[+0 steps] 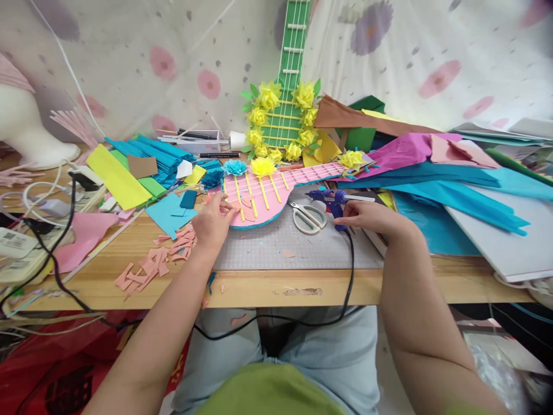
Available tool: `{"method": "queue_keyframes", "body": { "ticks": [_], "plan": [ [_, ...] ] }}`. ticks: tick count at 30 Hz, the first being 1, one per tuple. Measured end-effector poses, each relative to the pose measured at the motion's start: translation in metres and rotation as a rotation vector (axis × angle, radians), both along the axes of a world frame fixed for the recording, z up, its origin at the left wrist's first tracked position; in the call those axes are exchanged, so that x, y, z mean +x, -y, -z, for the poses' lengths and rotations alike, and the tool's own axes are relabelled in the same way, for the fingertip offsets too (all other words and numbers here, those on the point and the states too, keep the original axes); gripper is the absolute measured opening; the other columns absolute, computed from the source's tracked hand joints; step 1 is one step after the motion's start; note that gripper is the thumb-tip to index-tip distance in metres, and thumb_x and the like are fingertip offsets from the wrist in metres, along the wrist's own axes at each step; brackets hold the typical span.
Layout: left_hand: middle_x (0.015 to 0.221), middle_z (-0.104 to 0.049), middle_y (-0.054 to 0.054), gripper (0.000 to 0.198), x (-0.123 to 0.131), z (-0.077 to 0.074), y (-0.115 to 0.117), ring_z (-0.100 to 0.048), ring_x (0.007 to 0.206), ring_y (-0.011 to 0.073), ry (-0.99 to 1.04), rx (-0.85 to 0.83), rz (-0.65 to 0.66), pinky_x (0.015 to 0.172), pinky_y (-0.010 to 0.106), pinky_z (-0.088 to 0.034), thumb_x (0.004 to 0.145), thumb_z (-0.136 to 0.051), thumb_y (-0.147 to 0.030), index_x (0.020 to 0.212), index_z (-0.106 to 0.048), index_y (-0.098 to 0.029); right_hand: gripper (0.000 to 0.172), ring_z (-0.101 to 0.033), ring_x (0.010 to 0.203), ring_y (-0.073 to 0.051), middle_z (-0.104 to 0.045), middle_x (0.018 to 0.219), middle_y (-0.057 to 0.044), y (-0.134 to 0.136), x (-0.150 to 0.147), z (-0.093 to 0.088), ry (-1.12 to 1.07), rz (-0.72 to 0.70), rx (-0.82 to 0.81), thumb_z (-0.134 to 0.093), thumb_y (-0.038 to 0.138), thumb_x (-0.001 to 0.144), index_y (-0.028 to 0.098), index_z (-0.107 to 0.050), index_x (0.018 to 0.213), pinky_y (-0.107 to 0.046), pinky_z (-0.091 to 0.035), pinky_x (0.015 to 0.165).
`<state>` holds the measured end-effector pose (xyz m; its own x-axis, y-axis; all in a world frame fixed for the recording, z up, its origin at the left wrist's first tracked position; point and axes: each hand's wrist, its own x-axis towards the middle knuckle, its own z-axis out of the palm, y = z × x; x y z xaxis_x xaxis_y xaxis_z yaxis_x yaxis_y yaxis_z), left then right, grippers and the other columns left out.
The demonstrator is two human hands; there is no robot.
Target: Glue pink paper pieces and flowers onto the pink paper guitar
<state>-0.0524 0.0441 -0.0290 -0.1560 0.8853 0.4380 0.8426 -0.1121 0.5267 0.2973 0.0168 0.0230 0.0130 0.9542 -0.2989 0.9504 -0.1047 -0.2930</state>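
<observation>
Hands worked either side of a pink paper guitar [259, 199]. Left hand [213, 222] lay loose, fingertips pressed on the body's near edge, gripping nothing visible, apparently to hold it flat on the grey cutting mat [298, 248]. Right hand [367, 218] was clenched round a blue glue gun [330, 200], nozzle aimed left twd the guitar, its black cord [351, 271] dropping over the tabletop [302, 288] edge. Scissors [307, 217] lay between the two, in easy reach. Pink paper scraps [149, 268] sat left of the mat. A green paper guitar [290, 86] w/ yellow paper flowers [268, 95] stood propped at the back.
</observation>
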Motion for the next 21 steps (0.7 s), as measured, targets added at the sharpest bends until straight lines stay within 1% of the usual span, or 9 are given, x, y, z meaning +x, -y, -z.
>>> {"method": "queue_keyframes", "body": {
  "ticks": [2, 5, 7, 10, 12, 14, 16, 18, 21],
  "plan": [
    [0.087, -0.074, -0.002, 0.034, 0.000, 0.001, 0.001, -0.068, 0.082, 0.0161, -0.005, -0.005, 0.006, 0.069, 0.026, -0.045, 0.073, -0.072, -0.034, 0.105, -0.060, -0.024, 0.041, -0.059, 0.068, -0.019, -0.066, 0.074, -0.003, -0.006, -0.002, 0.005, 0.036, 0.048, 0.101, -0.063, 0.061, 0.068, 0.022, -0.058, 0.079, -0.028, -0.039, 0.058],
    [0.089, -0.075, -0.003, 0.034, -0.003, 0.002, 0.003, -0.068, 0.080, 0.0156, -0.006, -0.029, 0.016, 0.070, 0.026, -0.046, 0.074, -0.070, -0.033, 0.107, -0.062, -0.026, 0.046, -0.062, 0.073, -0.021, -0.068, 0.084, -0.004, -0.012, -0.007, 0.013, 0.003, 0.102, 0.212, -0.067, 0.057, 0.066, 0.022, -0.059, 0.094, -0.028, -0.041, 0.060],
    [0.089, -0.075, -0.003, 0.032, -0.007, 0.002, 0.005, -0.068, 0.081, 0.0156, 0.000, -0.053, 0.035, 0.071, 0.026, -0.047, 0.075, -0.069, -0.034, 0.107, -0.064, -0.027, 0.048, -0.063, 0.077, -0.023, -0.069, 0.088, -0.006, -0.016, -0.009, 0.019, -0.016, 0.118, 0.256, -0.067, 0.058, 0.066, 0.021, -0.060, 0.097, -0.029, -0.043, 0.062],
    [0.089, -0.075, -0.003, 0.031, -0.013, 0.000, 0.007, -0.069, 0.084, 0.0165, 0.003, -0.074, 0.072, 0.073, 0.026, -0.049, 0.075, -0.069, -0.034, 0.105, -0.067, -0.027, 0.047, -0.064, 0.083, -0.027, -0.069, 0.089, -0.010, -0.019, -0.013, 0.027, -0.054, 0.151, 0.320, -0.064, 0.059, 0.069, 0.020, -0.064, 0.095, -0.033, -0.045, 0.066],
    [0.090, -0.075, -0.003, 0.033, -0.016, -0.002, 0.009, -0.070, 0.086, 0.0177, -0.010, -0.083, 0.076, 0.073, 0.027, -0.050, 0.073, -0.071, -0.033, 0.105, -0.068, -0.028, 0.042, -0.064, 0.084, -0.028, -0.070, 0.088, -0.010, -0.021, -0.016, 0.032, -0.111, 0.184, 0.353, -0.063, 0.057, 0.071, 0.020, -0.067, 0.091, -0.035, -0.047, 0.068],
    [0.090, -0.075, -0.003, 0.036, -0.018, -0.004, 0.011, -0.070, 0.088, 0.0183, -0.026, -0.089, 0.085, 0.074, 0.028, -0.051, 0.071, -0.073, -0.033, 0.106, -0.068, -0.029, 0.038, -0.065, 0.082, -0.028, -0.069, 0.080, -0.010, -0.022, -0.019, 0.034, -0.156, 0.224, 0.339, -0.061, 0.055, 0.073, 0.018, -0.069, 0.083, -0.036, -0.047, 0.069],
    [0.090, -0.075, -0.004, 0.038, -0.020, -0.005, 0.012, -0.069, 0.090, 0.0182, -0.040, -0.082, 0.116, 0.075, 0.028, -0.051, 0.071, -0.073, -0.035, 0.108, -0.068, -0.031, 0.039, -0.065, 0.079, -0.029, -0.068, 0.072, -0.010, -0.022, -0.021, 0.036, -0.174, 0.260, 0.328, -0.061, 0.055, 0.073, 0.017, -0.070, 0.077, -0.037, -0.048, 0.069],
    [0.091, -0.075, -0.004, 0.038, -0.023, -0.005, 0.013, -0.069, 0.092, 0.0177, -0.054, -0.069, 0.151, 0.075, 0.027, -0.052, 0.072, -0.071, -0.036, 0.110, -0.067, -0.031, 0.041, -0.064, 0.078, -0.029, -0.067, 0.069, -0.011, -0.022, -0.021, 0.037, -0.175, 0.280, 0.335, -0.061, 0.056, 0.072, 0.016, -0.070, 0.076, -0.037, -0.048, 0.070],
    [0.092, -0.075, -0.004, 0.037, -0.028, -0.004, 0.014, -0.069, 0.091, 0.0173, -0.078, -0.054, 0.190, 0.074, 0.027, -0.052, 0.075, -0.068, -0.032, 0.111, -0.067, -0.031, 0.042, -0.064, 0.078, -0.029, -0.067, 0.070, -0.011, -0.022, -0.021, 0.037, -0.182, 0.292, 0.328, -0.061, 0.056, 0.071, 0.015, -0.070, 0.077, -0.038, -0.048, 0.070]
  ]
}}
